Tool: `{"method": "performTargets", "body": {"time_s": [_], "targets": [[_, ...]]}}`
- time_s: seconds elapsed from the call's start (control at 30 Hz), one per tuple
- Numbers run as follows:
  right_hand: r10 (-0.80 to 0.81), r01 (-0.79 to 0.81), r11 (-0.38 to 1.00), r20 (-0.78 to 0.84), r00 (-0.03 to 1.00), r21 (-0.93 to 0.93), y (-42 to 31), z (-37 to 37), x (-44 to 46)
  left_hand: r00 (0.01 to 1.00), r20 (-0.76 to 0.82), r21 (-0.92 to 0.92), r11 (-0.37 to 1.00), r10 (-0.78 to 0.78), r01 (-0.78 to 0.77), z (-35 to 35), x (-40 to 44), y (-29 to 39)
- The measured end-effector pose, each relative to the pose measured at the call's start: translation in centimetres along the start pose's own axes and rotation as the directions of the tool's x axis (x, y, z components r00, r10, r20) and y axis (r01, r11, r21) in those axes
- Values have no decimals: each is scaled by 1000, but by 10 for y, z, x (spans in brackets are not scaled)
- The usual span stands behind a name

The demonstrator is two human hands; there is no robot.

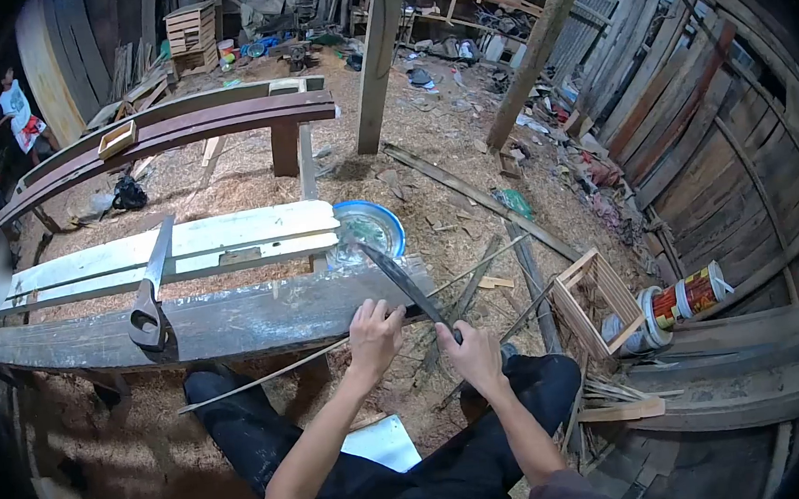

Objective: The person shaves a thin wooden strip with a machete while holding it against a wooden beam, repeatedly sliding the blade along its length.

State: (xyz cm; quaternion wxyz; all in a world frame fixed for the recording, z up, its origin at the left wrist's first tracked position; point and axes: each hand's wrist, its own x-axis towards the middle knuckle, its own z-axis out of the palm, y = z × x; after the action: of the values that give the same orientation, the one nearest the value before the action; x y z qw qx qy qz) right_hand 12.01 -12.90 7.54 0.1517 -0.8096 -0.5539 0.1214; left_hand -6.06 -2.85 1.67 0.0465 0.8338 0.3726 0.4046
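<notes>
My left hand [376,339] is closed around a thin wooden strip [264,381] at the bench's front edge. The strip runs from the lower left, through my fingers, and on to the upper right. My right hand [473,351] grips the handle of a long dark-bladed knife [398,276]. Its blade points up and left, crossing over the end of the dark wooden bench [244,318] near the strip. Whether the blade touches the strip I cannot tell. A handsaw [149,288] lies across the bench and the pale boards [255,232], left of my hands.
Behind the knife sits a round blue-rimmed basin [396,226]. A slatted wooden frame [599,303] and paint buckets [689,295] stand at the right. Two posts [383,61] rise ahead. Loose sticks and shavings cover the floor. A person [17,112] is at the far left.
</notes>
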Motion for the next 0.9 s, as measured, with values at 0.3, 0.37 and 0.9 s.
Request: {"method": "performTargets", "body": {"time_s": [0.3, 0.37, 0.9], "targets": [[49, -42, 993, -64, 997, 109, 19, -8, 0, 1000, -7, 13, 1000, 6, -6, -1, 2, 2], [47, -42, 995, -59, 997, 92, 24, -4, 3, 1000, -6, 27, 1000, 16, -16, 0, 4, 1], [75, -73, 997, -58, 995, 38, 16, 8, 1, 1000, -7, 16, 1000, 15, -14, 6, 3, 7]]}}
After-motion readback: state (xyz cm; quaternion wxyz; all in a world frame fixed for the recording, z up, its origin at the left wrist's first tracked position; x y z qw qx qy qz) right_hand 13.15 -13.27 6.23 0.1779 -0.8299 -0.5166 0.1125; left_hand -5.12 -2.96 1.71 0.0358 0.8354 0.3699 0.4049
